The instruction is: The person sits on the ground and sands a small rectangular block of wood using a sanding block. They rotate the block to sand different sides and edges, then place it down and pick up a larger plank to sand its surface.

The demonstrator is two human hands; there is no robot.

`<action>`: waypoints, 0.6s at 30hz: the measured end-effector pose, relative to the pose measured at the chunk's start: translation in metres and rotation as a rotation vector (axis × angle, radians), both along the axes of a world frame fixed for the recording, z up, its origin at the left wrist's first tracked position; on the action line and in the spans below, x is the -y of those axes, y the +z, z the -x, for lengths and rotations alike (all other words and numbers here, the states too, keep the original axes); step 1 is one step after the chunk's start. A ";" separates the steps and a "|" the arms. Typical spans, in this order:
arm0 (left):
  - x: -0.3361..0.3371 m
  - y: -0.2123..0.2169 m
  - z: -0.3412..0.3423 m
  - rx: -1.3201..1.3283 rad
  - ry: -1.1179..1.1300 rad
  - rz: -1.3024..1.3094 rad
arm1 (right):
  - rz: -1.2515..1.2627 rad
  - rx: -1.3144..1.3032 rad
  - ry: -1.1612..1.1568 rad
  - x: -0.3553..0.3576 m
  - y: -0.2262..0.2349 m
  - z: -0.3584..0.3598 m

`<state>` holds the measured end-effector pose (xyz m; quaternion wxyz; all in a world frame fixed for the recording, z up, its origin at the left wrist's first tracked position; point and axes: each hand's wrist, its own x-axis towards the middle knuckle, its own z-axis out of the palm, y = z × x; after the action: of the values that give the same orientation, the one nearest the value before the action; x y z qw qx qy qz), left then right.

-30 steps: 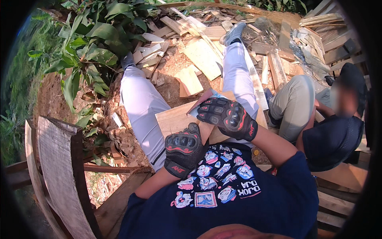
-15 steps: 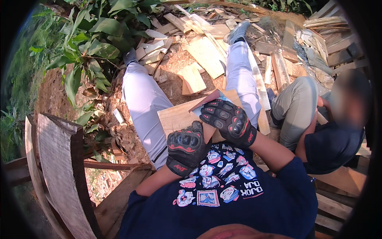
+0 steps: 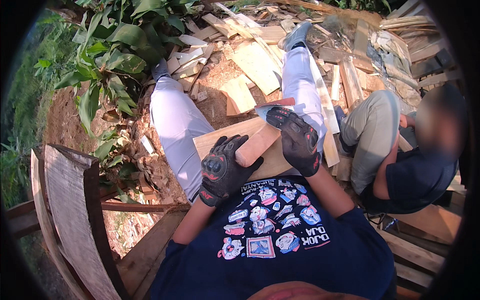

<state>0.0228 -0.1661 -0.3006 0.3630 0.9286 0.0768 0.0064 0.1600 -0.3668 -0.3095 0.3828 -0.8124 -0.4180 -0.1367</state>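
Note:
Across my thighs lies a flat wooden board [image 3: 210, 142]. Above it, my gloved left hand [image 3: 225, 165] is closed around the near end of a small wooden block [image 3: 257, 145] with a rounded end. My gloved right hand [image 3: 298, 137] is at the block's far end, its fingers curled over a bent sheet that looks like sandpaper [image 3: 276, 105], reddish-brown on one side and pale blue-grey on the other. Whether the sheet touches the block is hidden by the right hand's fingers.
Offcuts and planks [image 3: 255, 65] litter the sawdust-covered ground between my feet. A co-worker [image 3: 415, 165] sits close on my right. Thick upright timber [image 3: 72, 215] stands at my left, with a leafy plant [image 3: 120, 55] beyond. More planks [image 3: 420, 255] are stacked at the lower right.
The wooden block has been turned and now shows its rounded near end. My left hand has turned and shifted slightly left; my right hand has turned and moved right with the sheet.

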 end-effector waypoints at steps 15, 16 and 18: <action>0.019 0.074 -0.004 0.088 0.017 -0.157 | 0.060 -0.407 0.180 0.008 0.022 0.000; 0.022 0.070 -0.005 0.094 0.030 -0.166 | 0.111 -0.411 0.204 0.010 0.023 -0.001; 0.025 0.065 -0.005 0.099 0.025 -0.165 | 0.124 -0.266 0.185 0.014 0.026 0.005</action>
<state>0.0280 -0.1912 -0.2357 0.2887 0.9528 0.0694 0.0630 0.1555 -0.3805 -0.2835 0.3948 -0.8034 -0.4445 0.0338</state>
